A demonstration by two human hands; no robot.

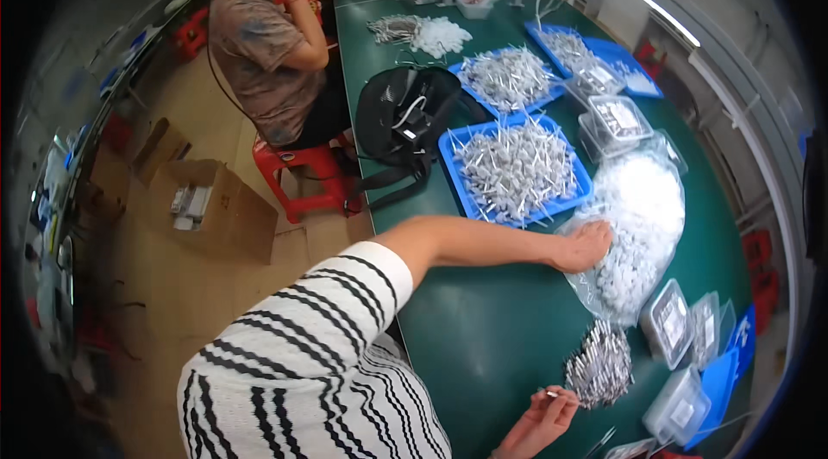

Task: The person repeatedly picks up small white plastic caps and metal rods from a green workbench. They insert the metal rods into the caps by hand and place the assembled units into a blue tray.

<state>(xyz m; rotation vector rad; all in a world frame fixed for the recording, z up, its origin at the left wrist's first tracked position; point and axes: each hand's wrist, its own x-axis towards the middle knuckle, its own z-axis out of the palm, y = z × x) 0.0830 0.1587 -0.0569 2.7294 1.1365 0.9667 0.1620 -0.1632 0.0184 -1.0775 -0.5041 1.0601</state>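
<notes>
My left hand (586, 247) reaches across the table to a clear plastic bag (671, 239) of small white plastic pieces (623, 273). Its fingers are together and bent down onto the pieces; whatever they grip is hidden. Lower down, my right hand (542, 424) is closed in a pinch on a small pale-tipped piece, too small to name. Beside that hand lies a heap of slim silver metal parts (599, 366).
Blue trays (448, 164) of white-and-silver parts stand beyond my left arm, near a black backpack (405, 114). Clear lidded boxes (668, 321) line the right side. Someone in a patterned shirt (263, 62) sits on a red stool (297, 167). An open carton (224, 209) is on the floor.
</notes>
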